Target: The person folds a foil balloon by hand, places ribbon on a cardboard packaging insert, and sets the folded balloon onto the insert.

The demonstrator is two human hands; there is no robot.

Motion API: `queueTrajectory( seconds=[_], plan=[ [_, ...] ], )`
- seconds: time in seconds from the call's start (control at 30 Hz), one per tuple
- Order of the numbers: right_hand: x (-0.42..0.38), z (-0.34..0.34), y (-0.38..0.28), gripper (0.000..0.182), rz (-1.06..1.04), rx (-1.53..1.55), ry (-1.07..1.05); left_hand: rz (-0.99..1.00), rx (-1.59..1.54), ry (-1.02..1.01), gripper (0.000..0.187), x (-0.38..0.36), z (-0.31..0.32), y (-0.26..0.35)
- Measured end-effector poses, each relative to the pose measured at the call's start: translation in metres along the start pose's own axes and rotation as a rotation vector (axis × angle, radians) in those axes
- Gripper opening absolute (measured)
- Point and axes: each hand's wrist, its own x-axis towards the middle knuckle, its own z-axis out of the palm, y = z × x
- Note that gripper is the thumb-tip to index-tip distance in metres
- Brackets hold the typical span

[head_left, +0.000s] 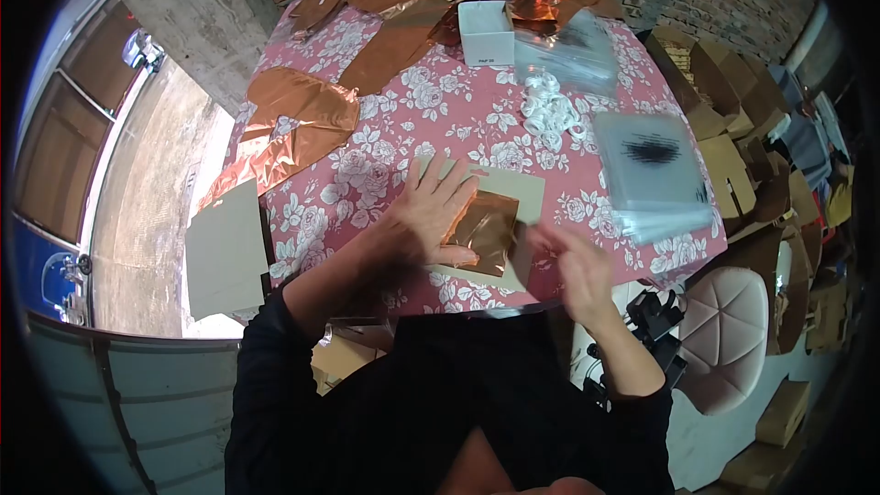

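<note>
My left hand (427,213) lies flat with its fingers spread, pressing on a square of copper-coloured foil (496,231). Under the foil is a beige card (526,194), which shows around it at the top, right and bottom. Just beyond the card's right edge is my right hand (579,273), smeared by motion. Its fingers point toward the card, and whether they hold anything cannot be made out.
A crumpled copper foil sheet (298,119) and a grey-beige board (225,252) lie to the left. Farther back stands a white box (487,35) near white ring-like loops (548,112). Clear plastic bags (649,165) lie on the right, beside a padded chair (724,335).
</note>
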Motion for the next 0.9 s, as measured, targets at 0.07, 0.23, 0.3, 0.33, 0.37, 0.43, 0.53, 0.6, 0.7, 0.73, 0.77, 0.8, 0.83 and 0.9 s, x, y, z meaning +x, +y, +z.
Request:
queueTrajectory(
  seconds=[0.07, 0.23, 0.3, 0.33, 0.37, 0.43, 0.53, 0.6, 0.7, 0.73, 0.77, 0.8, 0.83, 0.9],
  plan=[
    [-0.024, -0.003, -0.009, 0.040, 0.115, 0.283, 0.048, 0.017, 0.013, 0.005, 0.095, 0.001, 0.002, -0.001],
    [-0.065, 0.015, -0.002, 0.049, 0.512, 0.604, -0.348, 0.040, 0.001, -0.008, 0.096, 0.000, -0.003, 0.004],
    [-0.076, 0.031, 0.013, 0.044, 0.557, 0.586, -0.407, 0.005, -0.035, -0.042, 0.097, -0.002, -0.001, 0.011],
    [-0.083, 0.041, 0.020, 0.040, 0.563, 0.655, -0.388, 0.009, -0.037, -0.039, 0.097, -0.003, 0.000, 0.019],
    [-0.089, 0.050, 0.025, 0.037, 0.571, 0.724, -0.367, -0.028, -0.008, -0.047, 0.098, -0.006, 0.001, 0.032],
    [-0.093, 0.062, 0.022, 0.035, 0.498, 0.760, -0.291, -0.062, 0.015, -0.055, 0.099, -0.011, 0.004, 0.057],
    [-0.105, 0.081, 0.022, 0.033, 0.459, 0.953, -0.077, -0.110, -0.068, -0.057, 0.102, -0.018, 0.005, 0.088],
    [-0.108, 0.089, 0.026, 0.035, 0.490, 1.173, 0.082, -0.130, -0.070, -0.072, 0.105, -0.019, 0.007, 0.094],
    [-0.102, 0.093, 0.017, 0.038, 0.573, 1.249, 0.200, -0.159, -0.075, -0.095, 0.107, -0.019, 0.007, 0.096],
    [-0.102, 0.094, 0.018, 0.038, 0.574, 1.244, 0.200, -0.169, -0.084, -0.104, 0.107, -0.019, 0.007, 0.096],
    [-0.102, 0.097, 0.020, 0.040, 0.565, 1.267, 0.213, -0.170, -0.087, -0.100, 0.107, -0.019, 0.007, 0.097],
    [-0.103, 0.098, 0.021, 0.041, 0.555, 1.291, 0.225, -0.179, -0.089, -0.116, 0.106, -0.019, 0.007, 0.097],
    [-0.103, 0.101, 0.020, 0.041, 0.556, 1.286, 0.223, -0.188, -0.091, -0.130, 0.106, -0.019, 0.007, 0.097],
    [-0.102, 0.109, 0.014, 0.041, 0.442, 1.274, 0.287, -0.184, -0.101, -0.132, 0.104, -0.019, 0.005, 0.096]
  ],
)
